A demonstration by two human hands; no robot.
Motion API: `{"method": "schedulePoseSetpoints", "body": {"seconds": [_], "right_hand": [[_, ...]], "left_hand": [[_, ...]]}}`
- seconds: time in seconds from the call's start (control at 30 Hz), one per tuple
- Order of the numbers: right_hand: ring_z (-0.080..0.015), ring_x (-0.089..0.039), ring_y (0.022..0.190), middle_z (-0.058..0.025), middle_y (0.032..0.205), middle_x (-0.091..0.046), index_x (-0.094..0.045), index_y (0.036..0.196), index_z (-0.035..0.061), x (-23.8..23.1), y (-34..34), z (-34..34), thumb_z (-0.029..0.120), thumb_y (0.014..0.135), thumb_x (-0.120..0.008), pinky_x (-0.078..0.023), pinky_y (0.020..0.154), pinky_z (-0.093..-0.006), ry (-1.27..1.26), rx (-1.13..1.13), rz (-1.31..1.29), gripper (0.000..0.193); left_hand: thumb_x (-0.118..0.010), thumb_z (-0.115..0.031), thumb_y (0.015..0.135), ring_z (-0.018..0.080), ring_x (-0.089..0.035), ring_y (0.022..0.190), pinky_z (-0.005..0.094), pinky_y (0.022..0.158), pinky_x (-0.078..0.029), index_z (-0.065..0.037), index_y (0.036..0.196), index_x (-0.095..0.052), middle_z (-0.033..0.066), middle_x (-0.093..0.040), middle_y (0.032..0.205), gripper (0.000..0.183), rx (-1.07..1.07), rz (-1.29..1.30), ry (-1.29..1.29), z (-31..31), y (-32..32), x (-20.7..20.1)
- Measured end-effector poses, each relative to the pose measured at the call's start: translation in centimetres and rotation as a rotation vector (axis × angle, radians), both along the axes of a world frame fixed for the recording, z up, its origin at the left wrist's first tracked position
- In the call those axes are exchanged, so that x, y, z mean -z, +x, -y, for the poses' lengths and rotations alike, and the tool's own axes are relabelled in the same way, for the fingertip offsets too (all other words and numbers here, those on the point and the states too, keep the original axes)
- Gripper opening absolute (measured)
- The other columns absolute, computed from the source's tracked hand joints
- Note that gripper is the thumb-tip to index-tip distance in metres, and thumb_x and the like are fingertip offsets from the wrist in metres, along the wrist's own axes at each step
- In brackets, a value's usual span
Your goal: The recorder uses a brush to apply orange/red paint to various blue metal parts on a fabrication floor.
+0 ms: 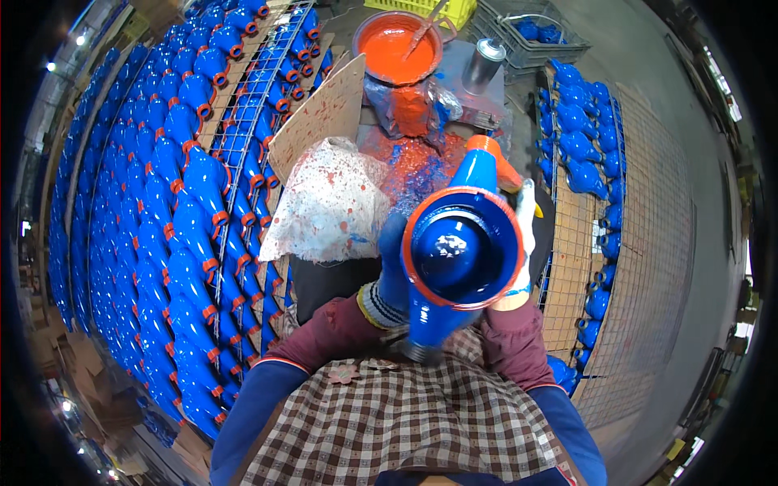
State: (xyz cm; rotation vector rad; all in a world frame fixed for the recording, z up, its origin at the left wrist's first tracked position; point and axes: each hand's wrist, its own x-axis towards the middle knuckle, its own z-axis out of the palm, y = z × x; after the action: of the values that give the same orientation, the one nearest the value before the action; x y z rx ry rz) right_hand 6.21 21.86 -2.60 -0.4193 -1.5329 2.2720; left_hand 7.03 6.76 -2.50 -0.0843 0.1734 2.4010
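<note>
Held up in front of my apron is a blue water meter body [416, 312], its round opening tilted toward me and its rim ringed in orange-red. The far pipe end is orange-red too; the near end looks dark and threaded. My left hand [392, 251], in a blue glove with a striped cuff, is closed against the body's left side. On the right side, my right hand [524, 235] grips it in a white glove with blue paint stains. Most fingers of both hands are hidden behind the body. Beyond it stands a bowl of orange-red paint [387, 50] with a brush [423, 32] in it.
A paint-spattered white cloth [328, 202] and a cardboard sheet [320, 113] lie left of the bowl. A metal can [484, 65] stands to its right. Racks of blue bodies [194, 178] fill the left; a wire rack [579, 138] holds more at right. Behind are crates [531, 36].
</note>
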Motion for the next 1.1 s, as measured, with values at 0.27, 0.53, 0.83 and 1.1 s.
{"method": "schedulePoseSetpoints", "body": {"seconds": [0.27,0.53,0.83,1.1], "right_hand": [[-0.0151,-0.063,0.079,-0.0061,0.098,-0.065,-0.057,0.114,0.0082,-2.2,-2.2,-4.0,0.041,0.098,-0.049,-0.053,0.072,-0.0304,-0.351,-0.081,0.11,0.037],[-0.0128,-0.06,0.072,-0.0029,0.082,-0.063,-0.063,0.101,0.0039,-9.7,-3.7,-7.8,0.023,0.09,-0.065,-0.049,0.067,-0.0247,0.573,0.145,-0.017,0.022],[-0.0223,-0.058,0.067,-0.005,0.086,-0.061,-0.065,0.116,0.0264,-8.4,-4.7,-7.7,0.011,0.075,-0.068,-0.045,0.052,-0.0327,1.79,-0.085,-0.392,0.044],[-0.0212,-0.058,0.063,-0.0043,0.08,-0.062,-0.069,0.107,0.0206,-10.9,-2.9,-6.7,0.015,0.079,-0.072,-0.043,0.05,-0.033,1.839,-0.004,-0.395,0.029]], "left_hand": [[-0.048,-0.071,0.085,0.0243,-0.05,0.123,0.0398,0.105,-0.04,-0.006,0.146,-0.03,0.0129,-0.043,0.142,0.09,0.098,-0.295,-0.313,0.5,-2.1,-8.0],[-0.077,-0.04,0.065,0.0248,-0.054,0.116,0.0394,0.1,-0.043,-0.004,0.137,-0.039,0.0146,-0.052,0.129,0.088,0.289,-0.553,-0.657,0.7,-5.2,-6.2],[-0.078,-0.02,0.058,0.0312,-0.059,0.088,0.0442,0.072,-0.049,-0.013,0.113,-0.056,0.0092,-0.058,0.106,0.06,-0.129,-2.007,-1.587,-0.5,-4.6,-6.9],[-0.075,-0.018,0.061,0.0318,-0.058,0.088,0.0445,0.073,-0.049,-0.012,0.113,-0.056,0.0095,-0.058,0.105,0.057,-0.171,-1.972,-1.579,-0.7,-4.8,-6.4]]}}
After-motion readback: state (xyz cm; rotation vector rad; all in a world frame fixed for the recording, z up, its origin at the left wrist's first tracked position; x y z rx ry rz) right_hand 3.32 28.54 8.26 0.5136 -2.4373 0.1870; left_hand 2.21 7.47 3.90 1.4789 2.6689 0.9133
